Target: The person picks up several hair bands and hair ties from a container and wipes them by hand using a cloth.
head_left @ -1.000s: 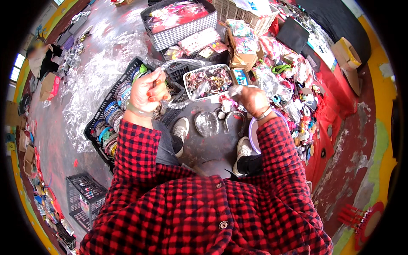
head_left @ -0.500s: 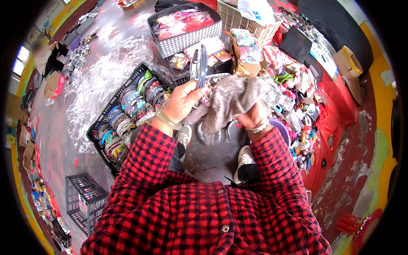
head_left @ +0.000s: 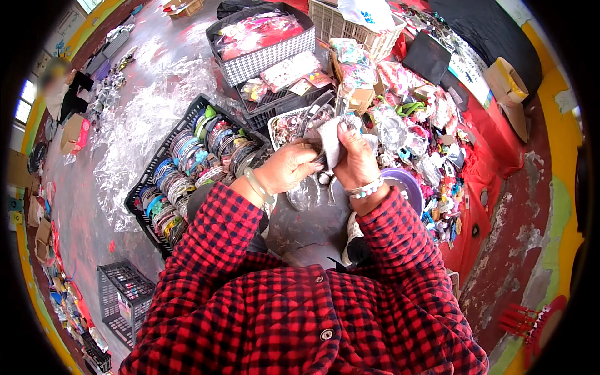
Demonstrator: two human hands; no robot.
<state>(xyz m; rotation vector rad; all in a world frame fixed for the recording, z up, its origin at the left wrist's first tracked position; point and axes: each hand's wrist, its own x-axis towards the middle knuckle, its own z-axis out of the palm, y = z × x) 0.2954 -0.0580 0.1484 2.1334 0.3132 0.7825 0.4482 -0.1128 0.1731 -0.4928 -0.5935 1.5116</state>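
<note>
Soft grey cloth (head_left: 330,141) drawn in, bunched narrower; right hand (head_left: 358,162) pinching it, left hand (head_left: 284,167) curled, hold unclear.

No lettering, number or sign could be read. The white bag (head_left: 375,10) at the top bore blue marks (too small to make out), and the pink-sided carton (head_left: 72,132) at left showed only an illegible pale patch.
</note>
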